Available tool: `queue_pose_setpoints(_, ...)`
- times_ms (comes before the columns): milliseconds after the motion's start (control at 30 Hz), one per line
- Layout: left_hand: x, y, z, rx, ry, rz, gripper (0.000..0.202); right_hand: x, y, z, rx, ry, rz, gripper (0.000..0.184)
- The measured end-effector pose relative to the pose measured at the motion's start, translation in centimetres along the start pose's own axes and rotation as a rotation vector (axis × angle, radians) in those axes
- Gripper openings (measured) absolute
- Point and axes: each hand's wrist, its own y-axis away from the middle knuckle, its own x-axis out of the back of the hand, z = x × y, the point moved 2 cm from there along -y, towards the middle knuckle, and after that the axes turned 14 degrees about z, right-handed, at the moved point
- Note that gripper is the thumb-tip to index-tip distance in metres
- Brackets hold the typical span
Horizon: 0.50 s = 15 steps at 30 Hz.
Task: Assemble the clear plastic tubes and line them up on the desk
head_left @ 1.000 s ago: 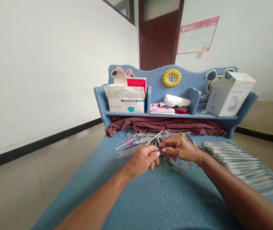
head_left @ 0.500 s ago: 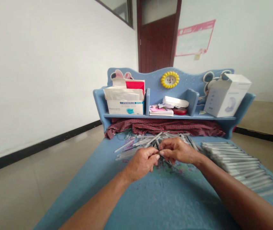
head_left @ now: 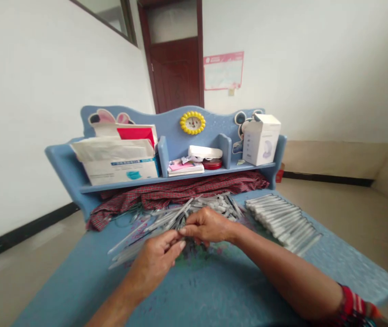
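My left hand and my right hand meet over the middle of the blue desk, fingers pinched and thumbs close together. Whatever is between the fingertips is too small and too hidden to name. Just beyond them lies a loose pile of thin grey-white tubes, some with dark parts, resembling pen refills. A few longer pale sticks lie to the left of my left hand. On the right, beyond my right forearm, a neat stack of clear tubes with dark ends lies side by side.
A red checked cloth is bunched under the desk's shelf. On the shelf stand a mask box, papers, a round red tin and a white box. A yellow flower-shaped clock is on the backboard.
The view has swung to the right, so desk and shelf appear further left. Both hands remain pinched together over the pile, with the left hand's thumb slightly more apart from the right hand.
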Motion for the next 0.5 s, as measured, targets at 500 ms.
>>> queue_pose_setpoints(500,0.5,-1.1,-0.7,-0.12,-0.145,0.063,0.022,0.3,-0.2,-0.2,0.087,0.151,0.071,0.042)
